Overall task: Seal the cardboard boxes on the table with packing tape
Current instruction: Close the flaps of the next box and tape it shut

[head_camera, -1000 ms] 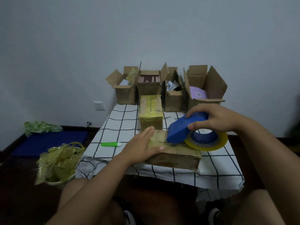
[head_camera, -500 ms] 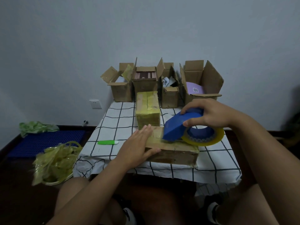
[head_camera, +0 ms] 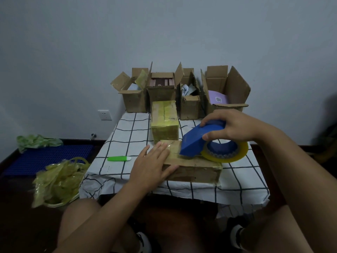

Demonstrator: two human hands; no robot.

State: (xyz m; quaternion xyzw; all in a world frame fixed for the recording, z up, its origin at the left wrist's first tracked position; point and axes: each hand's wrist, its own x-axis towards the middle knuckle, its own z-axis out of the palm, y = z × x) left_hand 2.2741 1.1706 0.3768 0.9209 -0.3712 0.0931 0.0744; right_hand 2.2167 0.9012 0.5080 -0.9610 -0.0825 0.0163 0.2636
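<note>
Current state: the person sits at a table (head_camera: 127,128) covered with a checked cloth. A flat cardboard box (head_camera: 193,166) lies at the near edge, closed. The left hand (head_camera: 152,164) rests flat on its left end, fingers straight and pressing the top down. The right hand (head_camera: 231,126) holds the blue tape dispenser (head_camera: 197,138), fingers curled over its top and thumb on the near side; its front edge sits on the box top, with the yellowish tape roll (head_camera: 226,152) hanging out past the right side. A shiny strip seems to cover the left part of the top; how far it runs cannot be told. Judgement: this box is mid-seal. Just behind it a second box (head_camera: 164,123) stands wrapped in yellowish tape, so it looks finished. Along the wall four open boxes (head_camera: 182,94) stand in a row, flaps up and contents showing, none taped. So roughly one done, one in hand, four left. A green cutter (head_camera: 118,158) lies on the cloth left of the hands. On the floor left, a basket (head_camera: 58,181) holds crumpled yellowish tape waste.
</note>
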